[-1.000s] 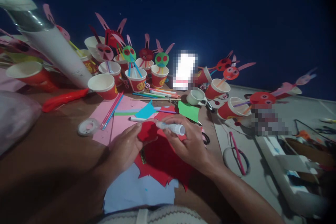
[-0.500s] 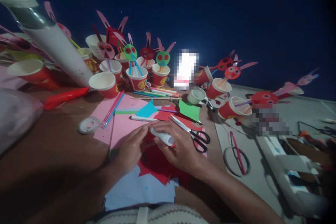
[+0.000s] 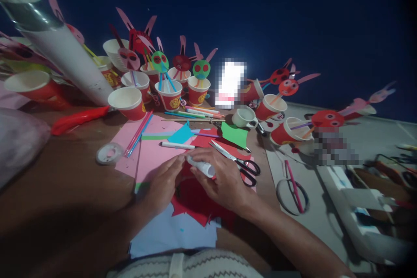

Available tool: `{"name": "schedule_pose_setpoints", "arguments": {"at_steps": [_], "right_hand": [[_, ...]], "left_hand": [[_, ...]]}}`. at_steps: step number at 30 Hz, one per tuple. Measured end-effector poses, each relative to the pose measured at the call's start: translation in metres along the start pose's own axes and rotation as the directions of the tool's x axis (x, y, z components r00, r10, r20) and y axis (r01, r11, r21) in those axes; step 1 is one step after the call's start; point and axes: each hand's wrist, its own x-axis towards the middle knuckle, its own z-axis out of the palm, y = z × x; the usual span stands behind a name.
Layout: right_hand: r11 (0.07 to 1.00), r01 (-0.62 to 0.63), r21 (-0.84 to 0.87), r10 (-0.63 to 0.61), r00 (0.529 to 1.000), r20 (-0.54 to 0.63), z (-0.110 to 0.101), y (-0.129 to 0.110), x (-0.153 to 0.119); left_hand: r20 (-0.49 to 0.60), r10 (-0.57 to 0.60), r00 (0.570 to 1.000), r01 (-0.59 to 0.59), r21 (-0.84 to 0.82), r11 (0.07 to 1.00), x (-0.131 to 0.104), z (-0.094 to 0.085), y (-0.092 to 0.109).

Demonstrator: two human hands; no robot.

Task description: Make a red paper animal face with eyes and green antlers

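Observation:
My right hand (image 3: 224, 178) is wrapped around a white glue tube (image 3: 204, 168), which lies slantwise with its narrower end toward my left fingers. My left hand (image 3: 165, 184) is closed, thumb and fingers together near that narrow end; what it pinches is hidden. Dark red paper (image 3: 195, 202) with jagged cut edges lies under both hands. Just right of my right hand are scissors (image 3: 233, 156) with black handles, blades slightly apart. A white marker (image 3: 177, 145) rests beyond my fingers on pink paper (image 3: 151, 156).
Red paper cups (image 3: 199, 95) with rabbit-faced paper figures stand along the back. A white mug (image 3: 244, 117), a tape roll (image 3: 109, 153) and a pale blue paper stack (image 3: 172, 236) lie around. A large wrapped tube (image 3: 68, 56) leans at left; a glowing pixelated screen (image 3: 230, 83) stands behind.
The view has shifted slightly, so most things sit a little higher and further left. My hands keep nearly the same pose, the glue tube still in my right hand.

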Motion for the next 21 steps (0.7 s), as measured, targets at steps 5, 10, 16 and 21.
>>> {"name": "schedule_pose_setpoints", "arguments": {"at_steps": [5, 10, 16, 21], "right_hand": [[0.998, -0.036, -0.042, 0.035, 0.999, -0.025, -0.004, 0.003, 0.000], [0.997, -0.059, -0.048, 0.059, 0.998, -0.010, -0.007, 0.004, 0.002], [0.997, -0.058, -0.055, 0.058, 0.998, -0.006, -0.008, 0.005, 0.002], [0.992, -0.055, -0.117, 0.056, 0.998, -0.002, -0.006, 0.005, -0.001]], "left_hand": [[0.092, -0.032, 0.995, 0.039, -0.067, 0.997, 0.000, 0.004, 0.004], [0.130, -0.039, 0.991, 0.061, -0.173, 0.983, -0.001, 0.007, 0.008], [0.106, -0.065, 0.992, 0.089, -0.244, 0.966, -0.001, 0.007, 0.011], [0.067, -0.090, 0.994, 0.105, -0.259, 0.960, -0.001, 0.009, 0.015]]}}
